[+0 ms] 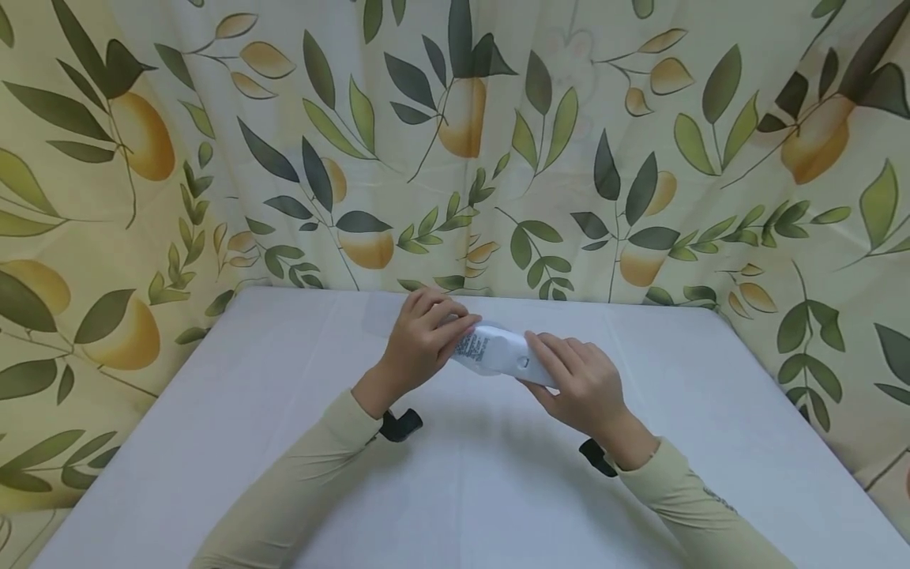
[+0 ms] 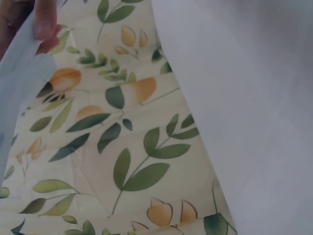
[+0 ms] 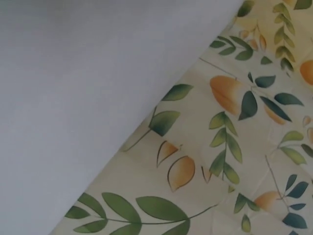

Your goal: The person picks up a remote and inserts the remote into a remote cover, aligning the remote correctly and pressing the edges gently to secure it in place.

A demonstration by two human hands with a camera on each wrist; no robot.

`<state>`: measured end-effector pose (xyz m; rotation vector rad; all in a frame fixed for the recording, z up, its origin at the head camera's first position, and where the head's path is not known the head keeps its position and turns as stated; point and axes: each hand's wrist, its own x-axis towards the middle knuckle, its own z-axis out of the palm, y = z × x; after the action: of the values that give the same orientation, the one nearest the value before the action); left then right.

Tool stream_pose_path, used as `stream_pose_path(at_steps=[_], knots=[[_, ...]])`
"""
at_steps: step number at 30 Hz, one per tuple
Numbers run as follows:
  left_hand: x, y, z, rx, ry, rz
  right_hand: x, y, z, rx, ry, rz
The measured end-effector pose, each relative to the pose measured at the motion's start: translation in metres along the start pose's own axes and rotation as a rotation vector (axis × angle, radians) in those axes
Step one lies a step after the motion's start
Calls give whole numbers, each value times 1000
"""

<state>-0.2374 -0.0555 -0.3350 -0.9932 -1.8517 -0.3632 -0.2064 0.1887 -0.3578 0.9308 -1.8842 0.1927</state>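
A long white plastic device (image 1: 501,352), with a block of dark printed text near one end and a small round detail near the other, is held up over the table. My left hand (image 1: 419,340) grips its printed end, fingers bent over the top. At the opposite end my right hand (image 1: 584,381) holds it between thumb and fingers. In the left wrist view, part of the white device (image 2: 22,83) and a few fingers (image 2: 45,23) show at the upper left. Neither hand nor device appears in the right wrist view. The device's exact kind cannot be told.
A white-covered table (image 1: 462,490) lies beneath both hands. Behind it and along both sides hangs a cream curtain (image 1: 426,190) printed with leaves and fruit. Dark wrist mounts (image 1: 401,425) are strapped near each sleeve cuff.
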Motion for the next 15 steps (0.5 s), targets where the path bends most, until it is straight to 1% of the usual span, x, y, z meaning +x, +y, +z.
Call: stream_pose_path(at_steps=[3, 6, 7, 10, 12, 13, 15], knots=[[-1, 2, 2, 16, 12, -7, 1, -3, 0, 39, -43, 40], [-3, 2, 4, 57, 24, -38, 3, -6, -1, 46, -83, 78], [-4, 3, 5, 73, 46, -57, 4, -7, -2, 43, -83, 100], [-8, 6, 5, 109, 139, -124, 10, -9, -4, 20, -59, 177], [-12, 9, 5, 126, 172, -158, 15, -10, -4, 10, -28, 234], [-13, 11, 5, 141, 172, -169, 17, -11, -4, 10, -13, 259], [-13, 14, 7, 176, 124, -174, 22, -13, -2, 13, -10, 284]])
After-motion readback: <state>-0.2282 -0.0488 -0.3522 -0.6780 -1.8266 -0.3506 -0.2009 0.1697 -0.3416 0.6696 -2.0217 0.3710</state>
